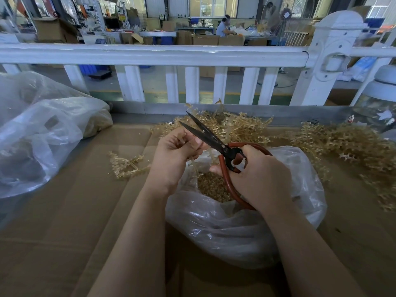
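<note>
My right hand (255, 179) grips the red handles of a pair of scissors (214, 142); the dark blades stand apart and point up and left. My left hand (173, 155) pinches a thin tan plastic sprig (194, 162) right beside the blades, and the sprig hangs down from my fingers. Below both hands lies a clear plastic bag (235, 230) with its mouth open, and small tan cut pieces (212, 186) fill its inside.
Heaps of tan plastic sprigs lie behind the hands (237, 125) and at the right (351, 146); one loose sprig (125, 166) lies left. A large clear bag (40, 133) fills the left side. Cardboard (85, 211) covers the table. A white fence (192, 54) runs along the back.
</note>
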The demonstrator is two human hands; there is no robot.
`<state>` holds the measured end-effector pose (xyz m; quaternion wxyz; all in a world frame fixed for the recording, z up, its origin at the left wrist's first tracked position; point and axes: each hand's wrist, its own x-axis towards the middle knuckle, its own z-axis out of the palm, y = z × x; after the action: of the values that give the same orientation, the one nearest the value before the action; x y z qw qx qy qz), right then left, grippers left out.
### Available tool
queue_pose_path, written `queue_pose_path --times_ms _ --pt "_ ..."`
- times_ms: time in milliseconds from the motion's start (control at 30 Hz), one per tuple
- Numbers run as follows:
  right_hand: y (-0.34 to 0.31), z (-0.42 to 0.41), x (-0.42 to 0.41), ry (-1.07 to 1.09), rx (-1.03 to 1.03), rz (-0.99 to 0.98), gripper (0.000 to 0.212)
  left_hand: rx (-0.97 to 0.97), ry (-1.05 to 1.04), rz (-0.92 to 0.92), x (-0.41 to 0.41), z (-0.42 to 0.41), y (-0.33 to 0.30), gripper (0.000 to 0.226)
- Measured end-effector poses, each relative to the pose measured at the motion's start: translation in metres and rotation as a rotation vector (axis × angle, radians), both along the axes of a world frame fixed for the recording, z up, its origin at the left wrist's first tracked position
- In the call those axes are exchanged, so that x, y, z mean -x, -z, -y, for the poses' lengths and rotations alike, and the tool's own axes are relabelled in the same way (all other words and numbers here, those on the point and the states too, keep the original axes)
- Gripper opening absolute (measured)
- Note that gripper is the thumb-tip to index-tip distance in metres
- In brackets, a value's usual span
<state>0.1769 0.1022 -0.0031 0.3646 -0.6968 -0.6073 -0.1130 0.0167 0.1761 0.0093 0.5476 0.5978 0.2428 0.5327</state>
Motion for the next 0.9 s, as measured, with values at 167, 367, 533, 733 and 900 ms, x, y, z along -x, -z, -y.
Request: queue_pose_path --times_ms 167,367,533,733,900 --pt "0.0013 -0.0002 -0.0018 0.009 0.026 0.012 0.063 0.013 0.014 0.000 -0.0014 0.0008 0.0001 0.019" --pt "0.0006 0.0009 0.0001 -0.020 -0.009 -0.023 0.062 0.001 0.060 -0.016 -0.0016 0.0017 -0.0007 0.033" --pt "0.0013 0.0006 -0.0010 -0.035 0.005 -0.028 0.062 0.014 0.077 0.002 -0.0012 0.0010 0.0000 0.028" --pt "0.0022 -0.0008 -0.0020 -0.032 0.036 -0.026 0.065 0.041 0.082 0.011 -0.0010 0.0006 -0.0002 0.027" --pt "0.0036 -0.0014 -0.0019 -0.032 0.045 -0.038 0.070 0.111 0.038 0.010 -0.0024 0.0005 -0.0002 0.007"
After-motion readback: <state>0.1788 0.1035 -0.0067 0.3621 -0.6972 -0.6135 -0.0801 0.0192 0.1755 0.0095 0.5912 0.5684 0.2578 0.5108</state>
